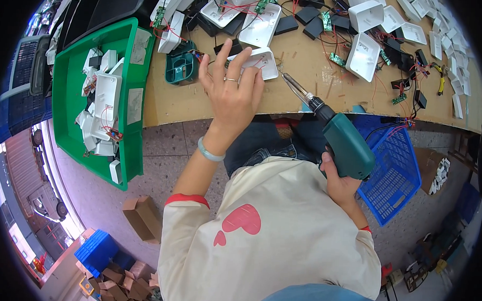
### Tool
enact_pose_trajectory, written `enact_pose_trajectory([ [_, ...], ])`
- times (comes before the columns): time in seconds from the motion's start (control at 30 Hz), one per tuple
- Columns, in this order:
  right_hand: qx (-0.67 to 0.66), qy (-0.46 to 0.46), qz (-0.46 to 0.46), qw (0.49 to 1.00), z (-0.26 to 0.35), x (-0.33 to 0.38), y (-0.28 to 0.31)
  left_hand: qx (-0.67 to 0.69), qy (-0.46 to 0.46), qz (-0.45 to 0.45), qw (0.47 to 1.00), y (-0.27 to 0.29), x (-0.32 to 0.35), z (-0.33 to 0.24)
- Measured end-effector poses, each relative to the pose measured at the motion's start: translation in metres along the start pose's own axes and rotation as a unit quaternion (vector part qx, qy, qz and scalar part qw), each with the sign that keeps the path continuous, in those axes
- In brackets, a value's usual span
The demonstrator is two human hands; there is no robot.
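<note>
My right hand [338,180] is wrapped round the grip of a dark green soldering gun [348,146]. Its metal tip points up and left, just past the bench's front edge. My left hand [233,94] has its fingers spread, back of the hand up, over the front of the bench. Close to its fingertips, partly covered by them, lies a small white plastic case [266,64] with thin red wires in it. Whether the fingers touch the case is hard to see. A dark green divided box [181,63] stands left of this hand.
White cases [363,56], black blocks [308,15], wired green circuit boards [337,60] and yellow-handled cutters [440,79] lie on the brown bench [306,97]. A green bin [131,168] of wired cases stands left. A blue basket [391,182] sits low on the right.
</note>
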State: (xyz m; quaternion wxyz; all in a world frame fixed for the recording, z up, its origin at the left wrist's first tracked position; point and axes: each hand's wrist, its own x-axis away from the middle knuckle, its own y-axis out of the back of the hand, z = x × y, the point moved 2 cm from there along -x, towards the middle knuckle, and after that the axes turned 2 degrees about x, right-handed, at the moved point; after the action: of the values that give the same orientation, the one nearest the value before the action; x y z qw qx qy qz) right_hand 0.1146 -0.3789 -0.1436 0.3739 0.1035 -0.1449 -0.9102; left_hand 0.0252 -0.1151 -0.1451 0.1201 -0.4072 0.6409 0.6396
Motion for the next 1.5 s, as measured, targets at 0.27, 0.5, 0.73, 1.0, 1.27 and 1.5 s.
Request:
enact_pose_trajectory([
  [0.27, 0.021, -0.033, -0.005, 0.999, -0.002, -0.001, -0.009, 0.008, 0.067, -0.007, 0.998, -0.006, 0.007, -0.013],
  [0.5, 0.028, 0.007, -0.010, 1.000, -0.002, -0.012, -0.026, 0.006, 0.061, -0.005, 0.998, -0.006, 0.008, -0.010],
  [0.73, 0.015, -0.009, -0.025, 1.000, -0.007, -0.011, -0.032, 0.005, 0.067, -0.015, 0.998, -0.007, 0.008, -0.011],
  [1.0, 0.002, -0.048, -0.026, 0.999, -0.007, -0.011, -0.035, -0.010, 0.064, -0.016, 0.998, -0.010, 0.008, -0.012],
  [1.27, -0.008, -0.056, -0.033, 0.998, -0.005, -0.012, -0.036, -0.028, 0.056, -0.025, 0.998, -0.010, 0.009, -0.013],
  [1.5, -0.006, -0.055, -0.027, 0.998, -0.001, -0.016, -0.037, -0.023, 0.058, -0.024, 0.998, -0.009, 0.009, -0.013],
])
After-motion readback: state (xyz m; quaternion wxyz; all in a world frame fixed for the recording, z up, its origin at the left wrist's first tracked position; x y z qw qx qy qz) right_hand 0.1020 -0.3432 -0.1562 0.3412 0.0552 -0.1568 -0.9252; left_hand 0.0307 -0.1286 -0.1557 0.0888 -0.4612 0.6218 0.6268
